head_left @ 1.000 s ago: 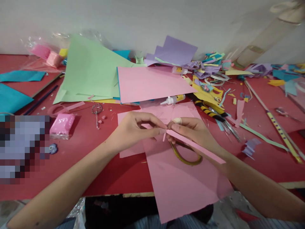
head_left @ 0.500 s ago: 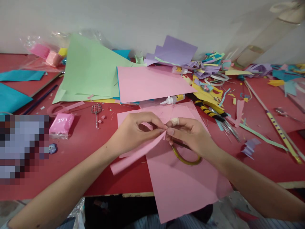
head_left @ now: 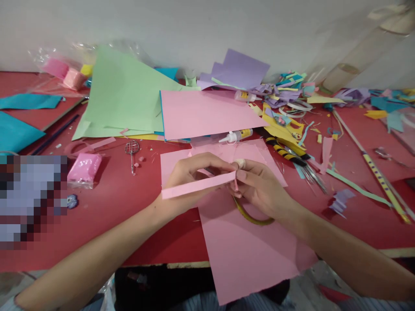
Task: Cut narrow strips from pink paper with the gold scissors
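A narrow pink paper strip (head_left: 197, 185) runs from the fingertips of both hands out to the left, across the front of my left hand. My left hand (head_left: 191, 172) is closed, its fingertips pinching near the strip's right end; its thumb is partly hidden behind the strip. My right hand (head_left: 266, 185), with a pale wrap on one finger, has thumb and fingers pressed on that same end, where a short piece folds down. Beneath the right hand shows a yellow-green curved loop (head_left: 253, 219); its upper part is hidden. Pink paper sheets (head_left: 249, 255) lie under the hands, one overhanging the table edge.
Behind the hands lie a glue bottle (head_left: 236, 136), a pink sheet (head_left: 207, 114) and a green sheet (head_left: 123, 95). Black-and-yellow-handled pliers (head_left: 282, 149) and paper scraps are at the right. A pink clay packet (head_left: 84, 167) and a small wire whisk (head_left: 132, 149) are at the left.
The strip's free left end has swung upward, so the strip now lies nearer level across my left hand. Both hands' fingertips have shifted slightly right.
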### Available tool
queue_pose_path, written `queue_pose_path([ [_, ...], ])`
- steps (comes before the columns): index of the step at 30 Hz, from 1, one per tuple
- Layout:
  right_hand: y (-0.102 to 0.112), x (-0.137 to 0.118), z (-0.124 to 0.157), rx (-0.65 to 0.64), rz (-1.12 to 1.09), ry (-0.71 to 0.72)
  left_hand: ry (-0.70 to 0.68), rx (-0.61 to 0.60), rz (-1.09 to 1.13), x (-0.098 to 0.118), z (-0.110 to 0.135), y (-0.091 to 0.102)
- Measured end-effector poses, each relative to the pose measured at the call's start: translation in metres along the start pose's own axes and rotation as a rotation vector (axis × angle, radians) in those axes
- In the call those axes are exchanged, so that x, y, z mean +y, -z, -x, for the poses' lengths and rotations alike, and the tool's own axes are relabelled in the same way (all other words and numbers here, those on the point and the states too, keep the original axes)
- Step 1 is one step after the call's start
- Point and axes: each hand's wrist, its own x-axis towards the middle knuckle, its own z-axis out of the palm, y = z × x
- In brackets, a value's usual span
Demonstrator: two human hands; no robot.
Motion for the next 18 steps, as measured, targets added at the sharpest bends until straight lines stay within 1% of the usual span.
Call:
queue_pose_path([
  [2,-0.0005,0.0003,-0.0007,-0.02,-0.031,-0.016,-0.097,-0.001,-0.041,-0.0007,0.0002,0.0001],
  [4,-0.0007,0.0007,-0.0007,-0.014,-0.029,-0.015,-0.191,0.017,-0.122,-0.0005,-0.0003,0.0008],
  [7,-0.0006,0.0012,0.0007,0.032,0.03,0.008,-0.323,0.041,-0.299,0.0007,-0.0024,0.0031],
  [11,-0.0016,0.0,0.0028,0.112,0.152,0.048,-0.494,0.032,-0.545,-0.0002,-0.0045,0.0072],
  [14,-0.0035,-0.0019,0.004,0.145,0.205,0.058,-0.548,0.032,-0.637,-0.0028,-0.004,0.0092],
  [18,-0.0035,-0.0034,0.0058,0.123,0.242,0.067,-0.568,0.048,-0.706,-0.0056,-0.0026,0.0097],
])
